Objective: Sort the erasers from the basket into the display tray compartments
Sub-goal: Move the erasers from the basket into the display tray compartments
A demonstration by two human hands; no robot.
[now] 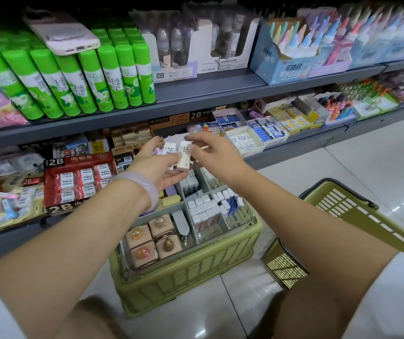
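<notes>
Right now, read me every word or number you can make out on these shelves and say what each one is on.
"2B": red eraser box, top flap and front edge.
"2B": black box flap on the shelf behind.
"4B ERASER": dark box flap.
"GLUE STICK", partly readable: green glue sticks.
Too small or blurred: Chinese lettering on the blue box, labels on the erasers held in both hands, price tags.

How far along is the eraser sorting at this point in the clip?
Well under way, not finished. Done: several compartments of the clear tray, which sits on a green crate, already hold rows of small erasers. In hand: the left hand and right hand hold white erasers above the tray. Left: placing these; the basket's contents are hidden.
</notes>
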